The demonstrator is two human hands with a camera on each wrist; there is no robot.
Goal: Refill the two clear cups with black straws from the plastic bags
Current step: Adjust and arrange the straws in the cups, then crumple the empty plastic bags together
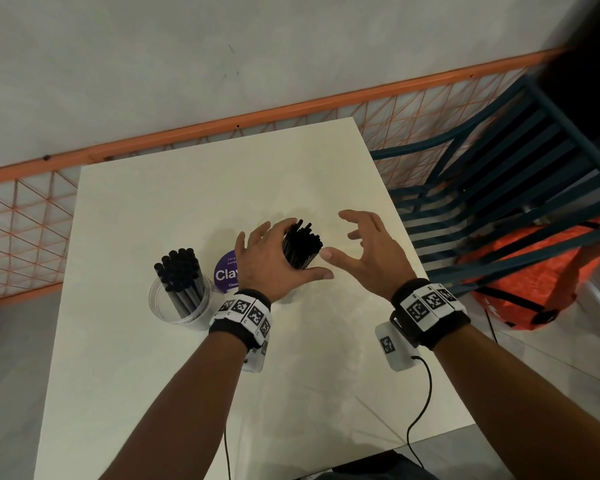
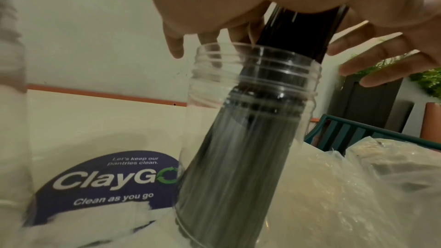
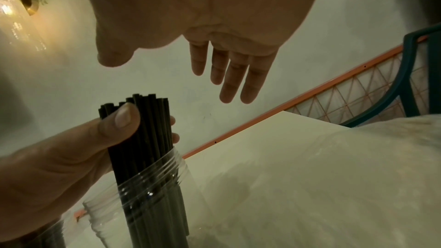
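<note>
My left hand grips a bundle of black straws near its top, thumb on one side and fingers round the other. The bundle's lower part stands tilted inside a clear cup, also seen in the right wrist view as the cup; in the head view my hand hides that cup. My right hand hovers just right of the bundle, fingers spread, touching nothing. A second clear cup on the left holds several black straws. Crumpled clear plastic bags lie to the right of the cup.
A purple round ClayGo sticker lies on the white table between the two cups. A teal slatted chair with an orange bag under it stands to the right. An orange mesh fence runs behind the table.
</note>
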